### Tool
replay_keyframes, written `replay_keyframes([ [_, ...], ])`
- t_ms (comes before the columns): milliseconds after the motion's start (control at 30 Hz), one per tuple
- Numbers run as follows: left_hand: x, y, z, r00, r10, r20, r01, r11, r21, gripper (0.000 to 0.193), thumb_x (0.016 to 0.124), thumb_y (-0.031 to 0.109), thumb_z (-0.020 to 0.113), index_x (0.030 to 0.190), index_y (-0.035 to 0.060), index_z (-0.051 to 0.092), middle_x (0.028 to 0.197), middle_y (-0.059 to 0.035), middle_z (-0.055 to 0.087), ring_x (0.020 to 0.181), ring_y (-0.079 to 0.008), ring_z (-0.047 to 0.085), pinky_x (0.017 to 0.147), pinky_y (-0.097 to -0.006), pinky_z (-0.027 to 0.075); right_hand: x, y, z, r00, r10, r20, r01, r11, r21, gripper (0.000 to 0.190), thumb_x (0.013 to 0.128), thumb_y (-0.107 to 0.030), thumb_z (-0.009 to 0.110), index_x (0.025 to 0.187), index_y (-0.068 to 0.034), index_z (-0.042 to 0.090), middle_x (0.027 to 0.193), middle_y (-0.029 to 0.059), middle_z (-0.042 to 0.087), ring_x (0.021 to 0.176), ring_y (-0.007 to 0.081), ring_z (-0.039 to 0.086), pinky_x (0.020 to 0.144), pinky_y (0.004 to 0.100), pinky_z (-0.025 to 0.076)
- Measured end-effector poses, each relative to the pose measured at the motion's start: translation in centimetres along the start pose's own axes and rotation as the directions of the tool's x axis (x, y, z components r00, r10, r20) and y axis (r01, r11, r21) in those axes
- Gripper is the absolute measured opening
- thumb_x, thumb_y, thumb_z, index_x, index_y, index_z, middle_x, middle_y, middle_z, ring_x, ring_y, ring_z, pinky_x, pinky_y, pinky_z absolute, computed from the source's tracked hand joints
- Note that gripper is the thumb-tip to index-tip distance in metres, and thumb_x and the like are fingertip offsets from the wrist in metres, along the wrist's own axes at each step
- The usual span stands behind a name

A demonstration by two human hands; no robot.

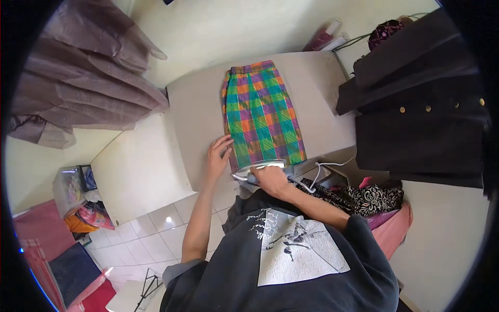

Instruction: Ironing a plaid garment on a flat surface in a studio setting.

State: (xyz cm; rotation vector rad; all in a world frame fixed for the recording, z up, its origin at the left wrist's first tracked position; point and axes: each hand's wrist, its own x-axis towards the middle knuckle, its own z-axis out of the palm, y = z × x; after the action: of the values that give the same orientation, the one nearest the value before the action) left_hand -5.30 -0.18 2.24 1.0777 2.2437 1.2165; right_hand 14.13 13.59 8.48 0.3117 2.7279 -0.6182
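A plaid skirt in green, purple and orange lies flat on a beige padded surface, its waistband at the far end. My right hand grips the handle of an electric iron. The iron sits across the skirt's near hem and hides part of it. My left hand rests at the skirt's left edge, fingers slightly apart and holding nothing. From the iron a pale cord runs off to the right.
A dark garment with gold buttons hangs at the right. Below it lies a pile of patterned cloth. A sheer mauve curtain hangs at the left. Folded textiles and a clear plastic container stand at lower left.
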Motion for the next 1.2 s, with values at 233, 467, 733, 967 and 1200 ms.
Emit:
replay_keyframes([
  [233, -0.1, 0.0, 0.0, 1.000, 0.011, 0.006, -0.011, 1.000, -0.004, 0.032, 0.093, 0.002, 0.067, 0.124, 0.0048, 0.072, 0.142, -0.0080, 0.064, 0.134, -0.0288, 0.056, 0.116, -0.0410, 0.041, -2.1, 6.7, -2.0, 0.977, 0.166, -0.136, -0.167, 0.986, 0.005, 0.044, 0.084, -0.040, 0.079, 0.120, -0.017, 0.069, 0.084, 0.0153, 0.074, 0.079, 0.0357, 0.074, 0.067, 0.0507, 0.057],
  [467, 0.1, 1.2, -0.1, 0.999, -0.032, 0.015, 0.032, 0.999, 0.004, 0.031, 0.094, 0.003, 0.065, 0.124, 0.0038, 0.072, 0.143, -0.0088, 0.063, 0.135, -0.0284, 0.055, 0.117, -0.0411, 0.040, -5.9, 16.1, -6.6, 0.855, 0.450, -0.257, -0.419, 0.892, 0.170, 0.040, 0.081, -0.035, 0.083, 0.111, -0.011, 0.074, 0.096, 0.0207, 0.075, 0.088, 0.0408, 0.072, 0.078, 0.0495, 0.058],
  [733, -0.1, 2.4, 0.1, 0.999, -0.040, 0.010, 0.039, 0.998, 0.050, 0.031, 0.094, 0.000, 0.063, 0.124, 0.0014, 0.070, 0.143, -0.0103, 0.062, 0.135, -0.0306, 0.055, 0.117, -0.0413, 0.040, -6.7, 21.2, -15.6, 0.500, 0.636, -0.587, 0.116, 0.623, 0.774, 0.027, 0.095, -0.024, 0.077, 0.105, 0.000, 0.073, 0.091, 0.0002, 0.070, 0.088, 0.0064, 0.059, 0.079, 0.0270, 0.050],
  [967, -0.8, 3.7, 0.6, 0.994, -0.099, -0.051, 0.104, 0.990, 0.098, 0.039, 0.091, -0.005, 0.061, 0.129, 0.0024, 0.067, 0.149, -0.0145, 0.056, 0.138, -0.0319, 0.053, 0.117, -0.0415, 0.040, -0.4, 24.3, -17.2, 0.379, 0.603, -0.702, 0.437, 0.552, 0.710, 0.014, 0.104, -0.016, 0.066, 0.109, -0.004, 0.065, 0.101, 0.0037, 0.074, 0.100, 0.0103, 0.068, 0.091, 0.0254, 0.047],
  [1200, -4.5, 4.2, 2.0, 0.938, -0.173, -0.301, 0.226, 0.962, 0.153, 0.043, 0.088, -0.002, 0.064, 0.129, 0.0058, 0.066, 0.147, -0.0190, 0.051, 0.139, -0.0367, 0.048, 0.118, -0.0444, 0.036, 5.3, 28.1, -14.1, 0.300, 0.644, -0.704, 0.473, 0.540, 0.696, 0.023, 0.104, -0.020, 0.067, 0.114, 0.001, 0.065, 0.104, 0.0059, 0.074, 0.100, 0.0115, 0.067, 0.094, 0.0269, 0.047],
])
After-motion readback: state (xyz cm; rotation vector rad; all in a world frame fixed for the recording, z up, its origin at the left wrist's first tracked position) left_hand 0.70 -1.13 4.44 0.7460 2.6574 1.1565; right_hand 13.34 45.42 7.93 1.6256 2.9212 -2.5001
